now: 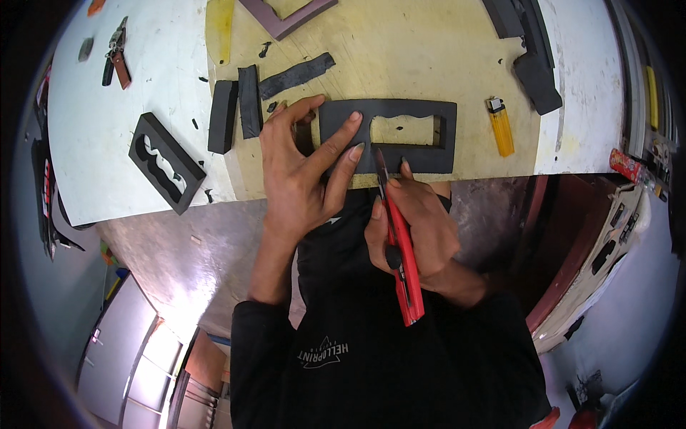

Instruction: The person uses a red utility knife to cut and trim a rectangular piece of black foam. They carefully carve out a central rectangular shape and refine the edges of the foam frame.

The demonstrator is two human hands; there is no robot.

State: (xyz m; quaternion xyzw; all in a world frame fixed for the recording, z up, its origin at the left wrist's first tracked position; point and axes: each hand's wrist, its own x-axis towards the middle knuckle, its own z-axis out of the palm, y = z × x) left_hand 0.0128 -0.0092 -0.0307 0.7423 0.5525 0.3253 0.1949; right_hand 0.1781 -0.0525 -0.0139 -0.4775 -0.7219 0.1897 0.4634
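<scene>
A dark grey foam block [413, 161] with a rectangular cutout lies flat near the table's front edge. The cutout's far side is wavy, its near side straight. My left hand [304, 168] holds the block at its left end, with thumb and index finger pressing on top and the other fingers around the far left corner. In my right hand [427, 225] is a red utility knife [406, 272], gripped between thumb and fingers. Its blade points away from me and meets the block by the cutout's near left corner.
Left of the block lie dark foam strips [223, 118] and a smaller foam piece [143, 154] with a wavy cutout. A yellow lighter [501, 132] is at the right. Farther off are a purple frame [286, 27], more dark foam pieces [537, 79] and keys [118, 53].
</scene>
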